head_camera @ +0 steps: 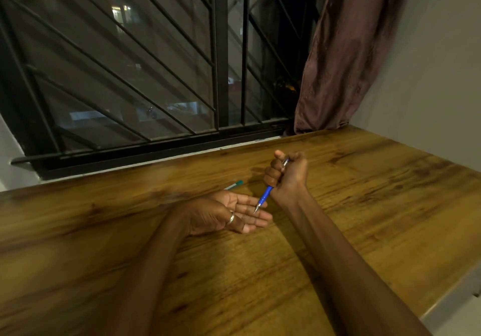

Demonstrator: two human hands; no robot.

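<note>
The blue pen (266, 195) is standing slanted in the right hand (286, 176), which is wrapping all its fingers round the barrel like a fist, thumb up by the silver clip end. The metal tip is pointing down and is hovering right over the fingers of the left hand (229, 212); whether it is actually touching them is hard to say from here. That left hand is lying palm up and flat on the tabletop (364, 205), fingers straight, a ring (230, 218) showing on the thumb. Behind it, toward the tabletop's far edge, a green-capped pen (234, 185) is lying half hidden. Beyond that edge the barred window (130, 62) and a brown curtain (346, 57) are standing.
</note>
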